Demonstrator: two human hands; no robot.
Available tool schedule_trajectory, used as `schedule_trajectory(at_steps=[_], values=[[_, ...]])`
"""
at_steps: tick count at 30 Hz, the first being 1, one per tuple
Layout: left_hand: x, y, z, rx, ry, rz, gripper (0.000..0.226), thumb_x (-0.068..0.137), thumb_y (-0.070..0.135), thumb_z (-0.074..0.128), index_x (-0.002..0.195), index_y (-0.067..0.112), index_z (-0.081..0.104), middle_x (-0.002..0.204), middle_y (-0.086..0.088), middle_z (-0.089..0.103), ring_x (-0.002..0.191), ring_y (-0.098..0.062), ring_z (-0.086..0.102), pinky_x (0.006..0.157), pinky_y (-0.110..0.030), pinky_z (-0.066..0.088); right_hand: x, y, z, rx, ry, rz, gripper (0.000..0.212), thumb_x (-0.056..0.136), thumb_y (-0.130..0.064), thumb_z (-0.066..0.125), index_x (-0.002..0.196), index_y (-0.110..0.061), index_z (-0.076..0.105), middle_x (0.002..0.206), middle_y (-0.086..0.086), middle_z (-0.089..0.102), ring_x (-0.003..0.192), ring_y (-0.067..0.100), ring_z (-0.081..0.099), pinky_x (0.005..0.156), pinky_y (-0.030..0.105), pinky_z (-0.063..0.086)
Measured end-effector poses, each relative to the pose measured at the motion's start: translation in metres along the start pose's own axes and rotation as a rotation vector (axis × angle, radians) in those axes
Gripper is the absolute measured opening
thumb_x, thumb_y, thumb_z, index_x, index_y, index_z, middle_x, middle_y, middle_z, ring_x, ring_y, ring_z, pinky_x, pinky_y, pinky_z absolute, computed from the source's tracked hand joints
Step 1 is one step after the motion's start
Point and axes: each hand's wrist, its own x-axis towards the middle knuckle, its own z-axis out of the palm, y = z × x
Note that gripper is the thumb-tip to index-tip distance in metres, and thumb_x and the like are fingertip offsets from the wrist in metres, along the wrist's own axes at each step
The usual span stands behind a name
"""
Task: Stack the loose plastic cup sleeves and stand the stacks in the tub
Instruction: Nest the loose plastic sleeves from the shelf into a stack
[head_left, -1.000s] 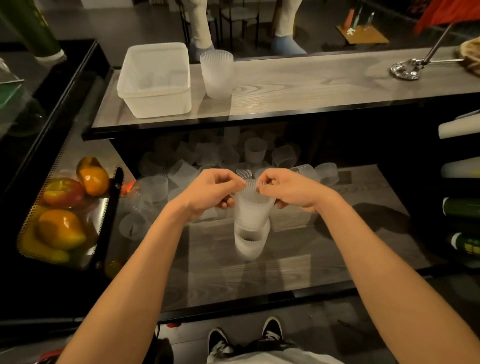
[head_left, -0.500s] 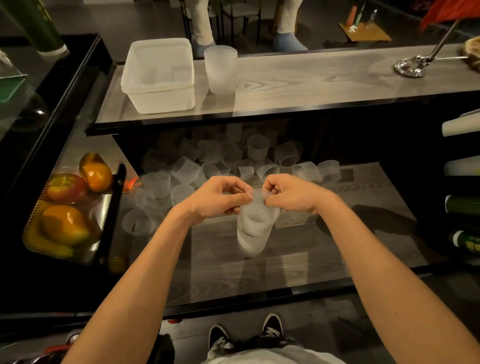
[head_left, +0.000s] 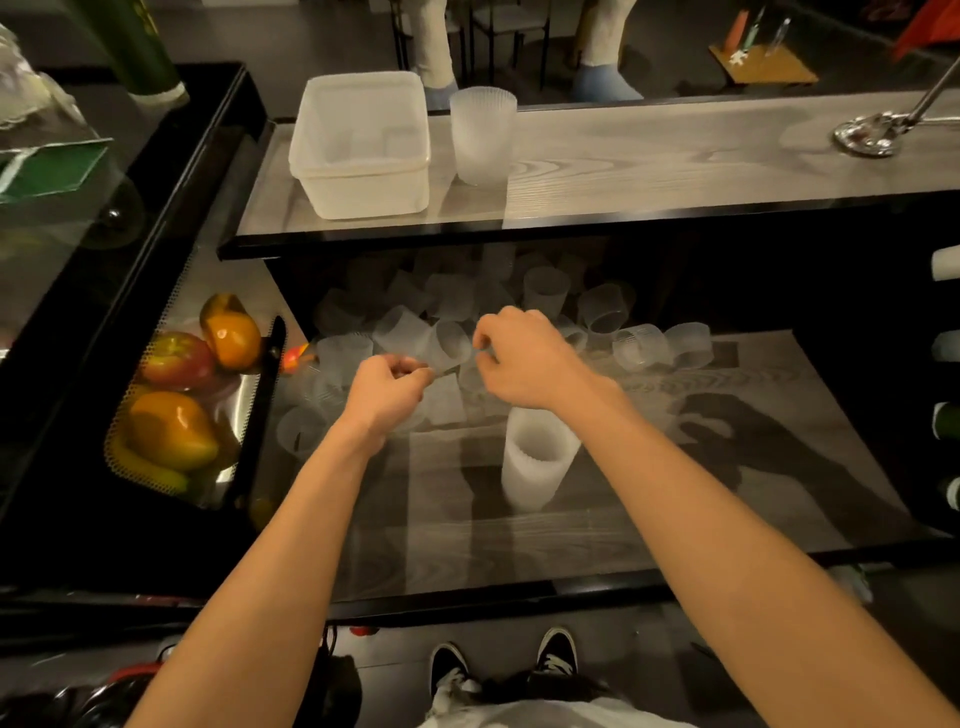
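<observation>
Standing stack: upright on the counter, just beside the right forearm.
Sleeves: loose heap under the shelf. Thin, light and springy, probably easy to crush, so take them by the rim.
Left hand: seems to pinch a sleeve's edge.
Right hand: curled over the heap; cannot tell what it grips.
Tub: on the shelf, beside another stack.
Shelf edge: overhangs the heap and is likely to block lifts.
Fruit: to the left, well apart.

Dimly lit room: two-level counter, black-edged.
Grey wood-grain lower top lies under a glossy sheet; the raised shelf behind has the same finish. Dark floor beyond — thin chair legs stand on it.
</observation>
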Motion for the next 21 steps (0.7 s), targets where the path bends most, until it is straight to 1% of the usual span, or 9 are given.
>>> schedule_trajectory(at_steps=[2,4,6,9,11,14,16,18,21], values=[[0.004,-0.018,-0.010,-0.023,0.058,-0.087,0.003,0.092,0.015,0.068,0.092,0.018,0.067,0.093,-0.006,0.069,0.093,-0.025,0.066,0.075,-0.032,0.050,0.010,-0.022,0.010,-0.010,-0.045,-0.012,0.029,0.094,-0.019,0.049,0.120,-0.014,0.062,0.119,0.012,0.057,0.111,0.037,0.053,0.094,0.042,0.046],[0.006,-0.036,-0.018,0.001,0.101,-0.159,0.015,0.092,0.015,0.067,0.107,0.014,0.068,0.106,-0.007,0.068,0.100,-0.025,0.064,0.082,-0.033,0.050,0.018,-0.042,0.022,0.086,-0.108,0.014,0.032,0.093,-0.017,0.051,0.123,-0.012,0.060,0.122,0.014,0.059,0.110,0.035,0.055,0.093,0.042,0.048],[0.007,-0.053,-0.025,0.019,0.105,-0.205,0.027,0.091,0.016,0.067,0.119,0.015,0.067,0.112,-0.004,0.067,0.104,-0.023,0.062,0.089,-0.035,0.051,0.025,-0.055,0.037,0.279,-0.179,0.103,0.029,0.091,-0.012,0.052,0.118,-0.007,0.061,0.115,0.015,0.065,0.102,0.031,0.060,0.087,0.042,0.051],[0.015,-0.079,-0.029,-0.015,0.065,-0.211,0.033,0.082,0.025,0.070,0.114,0.020,0.070,0.108,-0.002,0.074,0.101,-0.022,0.068,0.095,-0.042,0.056,0.032,-0.062,0.066,0.597,-0.169,0.316,0.030,0.089,-0.008,0.052,0.116,-0.004,0.063,0.114,0.015,0.067,0.107,0.032,0.061,0.089,0.039,0.051],[0.016,-0.081,-0.027,-0.057,0.032,-0.168,0.024,0.088,0.012,0.068,0.112,0.016,0.068,0.107,-0.003,0.072,0.101,-0.022,0.067,0.094,-0.037,0.055,0.035,-0.061,0.082,0.625,-0.148,0.396,0.039,0.089,-0.012,0.053,0.128,-0.006,0.058,0.124,0.015,0.064,0.115,0.033,0.059,0.089,0.035,0.048],[0.025,-0.077,-0.022,-0.114,0.051,-0.169,0.033,0.092,-0.007,0.061,0.123,0.002,0.063,0.112,-0.008,0.067,0.109,-0.027,0.064,0.097,-0.036,0.051,0.038,-0.057,0.094,0.604,-0.160,0.439,0.053,0.091,-0.011,0.054,0.144,-0.011,0.045,0.139,0.013,0.056,0.127,0.034,0.053,0.095,0.035,0.045],[0.030,-0.078,-0.020,-0.092,0.029,-0.196,0.037,0.090,-0.003,0.064,0.126,0.003,0.064,0.119,-0.008,0.069,0.113,-0.028,0.066,0.100,-0.039,0.052,0.042,-0.056,0.099,0.591,-0.195,0.441,0.064,0.092,-0.008,0.051,0.153,-0.013,0.032,0.151,0.013,0.044,0.137,0.034,0.044,0.104,0.037,0.042],[0.033,-0.080,-0.021,-0.065,0.002,-0.230,0.043,0.089,0.006,0.067,0.132,0.011,0.062,0.126,-0.002,0.067,0.118,-0.025,0.064,0.104,-0.042,0.051,0.044,-0.055,0.105,0.613,-0.229,0.444,0.067,0.093,-0.007,0.049,0.156,-0.014,0.026,0.157,0.010,0.037,0.143,0.032,0.037,0.108,0.036,0.038],[0.030,-0.076,-0.023,-0.047,0.011,-0.237,0.050,0.091,0.011,0.069,0.139,0.015,0.056,0.137,-0.001,0.061,0.124,-0.023,0.059,0.109,-0.043,0.048,0.044,-0.055,0.113,0.699,-0.225,0.446,0.063,0.094,-0.007,0.050,0.154,-0.017,0.030,0.153,0.007,0.041,0.140,0.028,0.040,0.100,0.031,0.038]])
